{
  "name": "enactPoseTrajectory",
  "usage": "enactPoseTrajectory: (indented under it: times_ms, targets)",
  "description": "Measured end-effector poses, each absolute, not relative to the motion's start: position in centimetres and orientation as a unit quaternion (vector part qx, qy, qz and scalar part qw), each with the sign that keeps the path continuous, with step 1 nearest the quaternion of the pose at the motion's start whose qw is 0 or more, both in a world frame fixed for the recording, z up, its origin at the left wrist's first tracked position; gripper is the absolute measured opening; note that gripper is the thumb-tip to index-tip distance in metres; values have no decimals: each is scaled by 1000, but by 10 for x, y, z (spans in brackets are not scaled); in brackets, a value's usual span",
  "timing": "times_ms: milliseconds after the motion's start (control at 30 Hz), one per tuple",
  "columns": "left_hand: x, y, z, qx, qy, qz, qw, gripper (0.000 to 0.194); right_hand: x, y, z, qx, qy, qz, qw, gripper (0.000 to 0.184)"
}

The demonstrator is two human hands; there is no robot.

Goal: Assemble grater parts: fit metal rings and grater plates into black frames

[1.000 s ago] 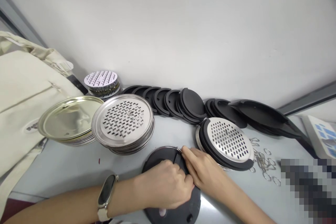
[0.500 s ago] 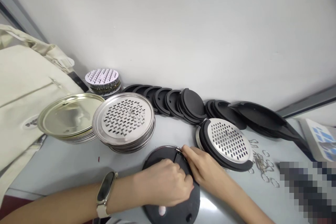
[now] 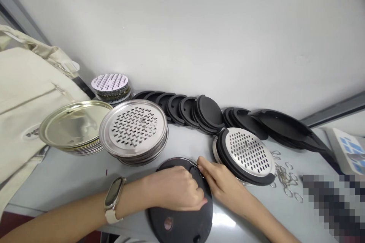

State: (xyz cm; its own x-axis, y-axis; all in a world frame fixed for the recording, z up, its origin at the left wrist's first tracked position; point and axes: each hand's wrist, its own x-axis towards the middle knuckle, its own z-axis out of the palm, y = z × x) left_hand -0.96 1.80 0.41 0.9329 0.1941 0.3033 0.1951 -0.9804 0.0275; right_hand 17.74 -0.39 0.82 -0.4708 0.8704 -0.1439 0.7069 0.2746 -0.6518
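While the grey worktop (image 3: 85,174) carries everything, a cream cloth bag (image 3: 31,102) lies against its left side, and steel grater plates (image 3: 134,129) and black rims (image 3: 185,110) stand in stacks and rows further back. A round black disc (image 3: 179,224) lies flat at the front, under both hands. The left hand (image 3: 173,188) curls on the disc, but its palm hides what is below, so one cannot tell if it clamps anything. The right hand (image 3: 225,186) brings thumb and finger together on a small wire clip (image 3: 194,164) at the disc's rim. Pressing the disc flat helps to keep this thin wire steady; the fingertips hide how the clip sits.
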Motion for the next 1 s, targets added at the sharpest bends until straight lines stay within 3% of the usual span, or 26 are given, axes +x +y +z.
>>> enactPoseTrajectory:
  times_ms: [300, 1000]
  targets:
    - [-11, 19, 9, -990, -98, -103, 13, 11, 176, -4, 11, -508, -781, 344, 117, 21]
    - [-6, 17, -2, -984, -106, -140, 35, 22, 181, 6, 13, -466, -814, 338, 77, 22]
